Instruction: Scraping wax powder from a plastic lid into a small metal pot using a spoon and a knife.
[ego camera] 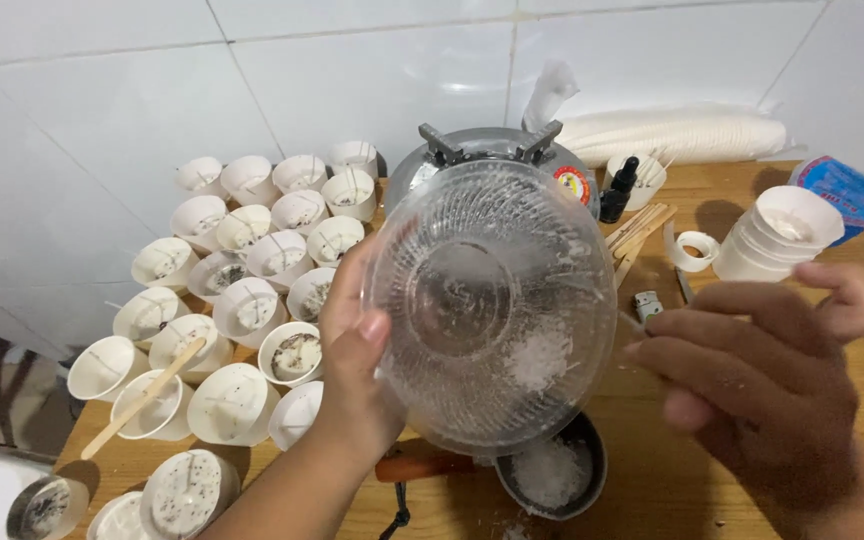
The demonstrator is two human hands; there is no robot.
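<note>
Crowding the table (652,500) far left of the left hand (357,365), many white paper cups (237,300) are seen, most with a wick across the mouth and some with a speckled filling. A wooden stick (142,398) is laid across two of the nearest cups, just left of that hand.

A clear ribbed glass bowl (492,300) is clamped by the left hand at its left rim, thumb on the near face and fingers behind. The bowl is held tilted on edge above the table, its underside turned to the camera, with a patch of white flakes (540,355) clinging inside its lower right part. Directly below the bowl, a small dark pot (552,470) with more white flakes in it is set on the table, with an orange handle (417,465) reaching out beneath the left wrist. Behind the bowl a grey round appliance (492,150) is partly hidden.

Just right of the bowl's rim, the right hand (752,380) is held with fingers curled together; a thin stick seems pinched in it, but that cannot be told for sure. Beyond this hand are found a black dropper bottle (619,190), flat wooden sticks (640,228), a tape roll (694,250) and a stack of white cups (782,232).
</note>
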